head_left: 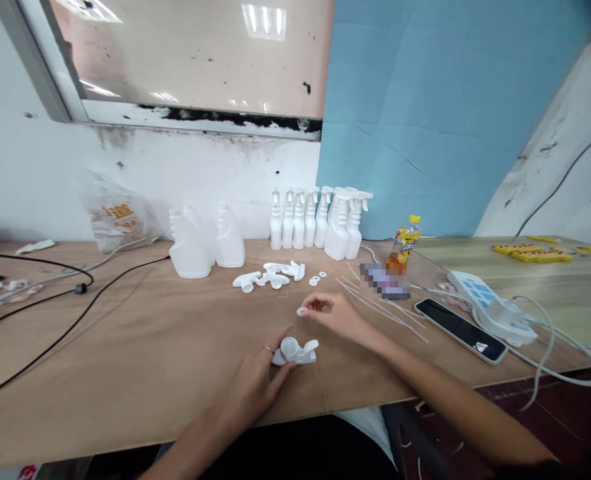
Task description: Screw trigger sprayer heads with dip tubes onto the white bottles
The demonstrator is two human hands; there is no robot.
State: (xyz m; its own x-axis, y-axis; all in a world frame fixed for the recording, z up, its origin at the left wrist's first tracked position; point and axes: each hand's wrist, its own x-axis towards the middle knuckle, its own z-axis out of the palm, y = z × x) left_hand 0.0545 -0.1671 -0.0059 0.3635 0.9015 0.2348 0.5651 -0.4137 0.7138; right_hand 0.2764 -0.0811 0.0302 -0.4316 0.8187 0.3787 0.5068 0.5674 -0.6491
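Observation:
My left hand [258,380] has its fingers around a white spray trigger head [295,351], whose round collar faces up just above the table. Pinched between thumb and finger of my right hand [332,312] is a small white ring washer [302,311], above and slightly right of the collar. A few more white washers [314,281] lie on the wood beyond my right hand. Several loose spray trigger heads [270,275] lie in a cluster to their left. Thin white dip tubes [380,305] are scattered to the right of my right hand.
White bottles without heads [190,247] stand at the back left. Several bottles with trigger heads [338,230] stand along the wall. At right are a drink bottle [404,245], a phone [460,330] and a power strip [492,307]. Black cables [80,289] cross the left side.

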